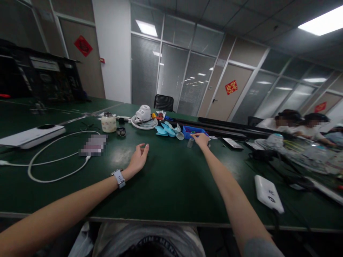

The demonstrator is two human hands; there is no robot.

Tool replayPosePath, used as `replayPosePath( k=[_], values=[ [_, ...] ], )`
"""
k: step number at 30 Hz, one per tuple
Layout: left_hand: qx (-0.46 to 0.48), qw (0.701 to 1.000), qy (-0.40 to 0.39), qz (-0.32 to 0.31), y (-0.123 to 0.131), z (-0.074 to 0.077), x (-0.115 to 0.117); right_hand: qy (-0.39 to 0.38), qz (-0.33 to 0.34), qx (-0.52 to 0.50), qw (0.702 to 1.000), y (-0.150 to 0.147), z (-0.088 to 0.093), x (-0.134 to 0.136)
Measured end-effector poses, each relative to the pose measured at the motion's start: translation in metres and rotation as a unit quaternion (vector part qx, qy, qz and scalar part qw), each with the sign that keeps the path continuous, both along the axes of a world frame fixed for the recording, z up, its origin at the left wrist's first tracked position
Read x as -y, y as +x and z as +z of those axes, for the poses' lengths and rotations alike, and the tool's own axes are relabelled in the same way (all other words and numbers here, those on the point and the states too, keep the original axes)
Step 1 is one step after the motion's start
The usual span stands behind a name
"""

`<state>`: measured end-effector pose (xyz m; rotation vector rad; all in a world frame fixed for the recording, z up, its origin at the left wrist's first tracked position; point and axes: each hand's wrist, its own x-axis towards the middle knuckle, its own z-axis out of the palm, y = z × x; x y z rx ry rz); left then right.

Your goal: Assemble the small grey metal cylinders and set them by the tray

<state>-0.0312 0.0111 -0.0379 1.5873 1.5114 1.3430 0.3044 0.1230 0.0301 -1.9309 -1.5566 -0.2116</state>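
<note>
My left hand [138,158] rests on the green table [166,185], fingers loosely curled and apart, holding nothing; a watch sits on that wrist. My right hand [200,139] is stretched far forward at the small blue tray [191,131], fingers reaching down at its near edge. Whether it holds anything I cannot make out. A small grey cylinder [190,142] stands just left of that hand. Light blue fan blades [167,130] lie left of the tray. A white fan body with its round grille [144,117] sits behind them.
A white jar [108,122], a small dark ring [121,131], a white cable loop [53,157] and a white flat device [32,135] lie to the left. A white adapter [268,193] sits near the right edge. Two people sit at far right.
</note>
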Motion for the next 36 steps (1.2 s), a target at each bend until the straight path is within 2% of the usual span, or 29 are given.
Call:
replayPosePath(
  k=[2, 5, 11, 13, 15, 17, 19, 23, 25, 27, 30, 32, 34, 36],
  values=[
    [-0.001, 1.0, -0.007, -0.006, 0.0, 0.001, 0.001, -0.033, 0.001, -0.01, 0.999, 0.005, -0.01, -0.002],
    [-0.015, 1.0, -0.01, -0.013, 0.001, 0.004, 0.004, -0.041, 0.003, -0.016, 0.999, 0.005, -0.02, -0.003],
    [-0.041, 0.999, -0.018, -0.008, 0.002, 0.01, 0.009, -0.043, 0.009, 0.017, 0.999, 0.0, -0.018, -0.002],
    [-0.045, 0.999, -0.015, -0.009, 0.001, 0.01, 0.008, -0.006, 0.025, 0.063, 0.998, 0.003, -0.017, 0.003],
    [-0.046, 0.999, -0.009, -0.013, 0.001, 0.008, 0.007, 0.065, 0.033, 0.098, 0.993, 0.013, -0.02, 0.011],
    [-0.047, 0.999, -0.002, -0.017, 0.001, 0.006, 0.006, 0.129, 0.008, 0.101, 0.986, 0.03, -0.026, 0.022],
    [-0.052, 0.998, 0.004, -0.02, 0.001, 0.005, 0.006, 0.153, -0.029, 0.081, 0.984, 0.051, -0.035, 0.032],
    [-0.061, 0.998, 0.004, -0.024, 0.001, 0.004, 0.005, 0.082, -0.034, -0.043, 0.995, 0.084, -0.058, 0.039],
    [-0.063, 0.998, 0.003, -0.024, 0.001, 0.005, 0.005, 0.031, -0.028, -0.122, 0.992, 0.091, -0.066, 0.037],
    [-0.067, 0.998, 0.002, -0.023, 0.002, 0.005, 0.005, 0.003, -0.034, -0.153, 0.988, 0.093, -0.068, 0.035],
    [-0.069, 0.997, -0.001, -0.026, 0.002, 0.004, 0.004, 0.012, -0.054, -0.145, 0.988, 0.084, -0.063, 0.038],
    [-0.068, 0.997, 0.0, -0.028, 0.002, 0.003, 0.003, 0.039, -0.05, -0.149, 0.987, 0.067, -0.057, 0.047],
    [-0.07, 0.997, 0.002, -0.029, 0.003, 0.001, 0.002, 0.062, 0.012, -0.174, 0.983, 0.037, -0.052, 0.062],
    [-0.073, 0.997, 0.002, -0.03, 0.003, 0.001, 0.002, 0.06, 0.158, -0.224, 0.96, -0.004, -0.049, 0.081]
  ],
)
